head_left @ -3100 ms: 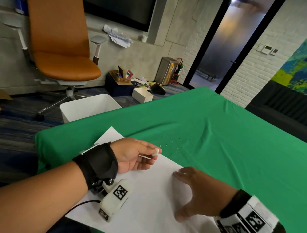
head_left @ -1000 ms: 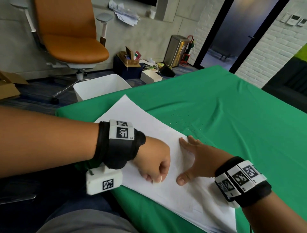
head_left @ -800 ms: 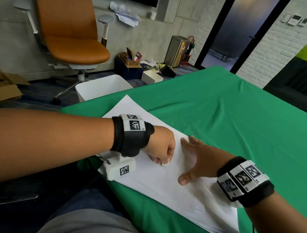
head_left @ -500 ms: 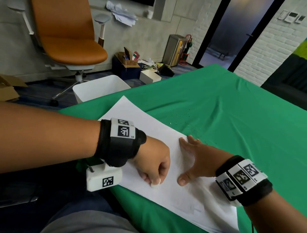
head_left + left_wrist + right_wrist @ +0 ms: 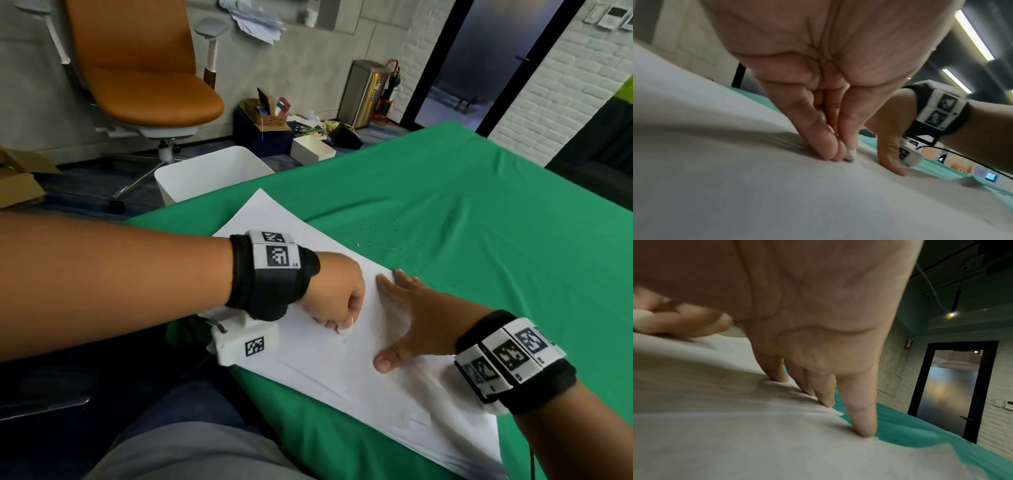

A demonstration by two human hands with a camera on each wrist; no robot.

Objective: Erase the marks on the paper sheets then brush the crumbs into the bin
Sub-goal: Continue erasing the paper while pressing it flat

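White paper sheets (image 5: 342, 370) lie stacked on the green tablecloth (image 5: 479, 222). My left hand (image 5: 337, 298) pinches a small white eraser (image 5: 343, 330) and presses its tip on the top sheet beside a faint pencil mark (image 5: 344, 341). In the left wrist view the eraser (image 5: 850, 156) pokes out between the fingertips (image 5: 830, 151) onto the paper (image 5: 735, 186). My right hand (image 5: 407, 318) lies flat with fingers spread, holding the sheet down just right of the eraser. Its fingertips (image 5: 865, 430) press near the paper's (image 5: 756, 443) far edge. Eraser crumbs (image 5: 387, 236) dot the cloth beyond the sheets.
A white bin (image 5: 212, 174) stands on the floor past the table's far left edge. An orange office chair (image 5: 144, 78) is behind it. Boxes (image 5: 311, 149) and a metal bin (image 5: 364, 92) sit on the floor by the wall. A bare stretch of the cloth runs right.
My left hand rubs the eraser back and forth: it went up the sheet, came back toward me, and is now up again. The right hand stays flat on the paper.
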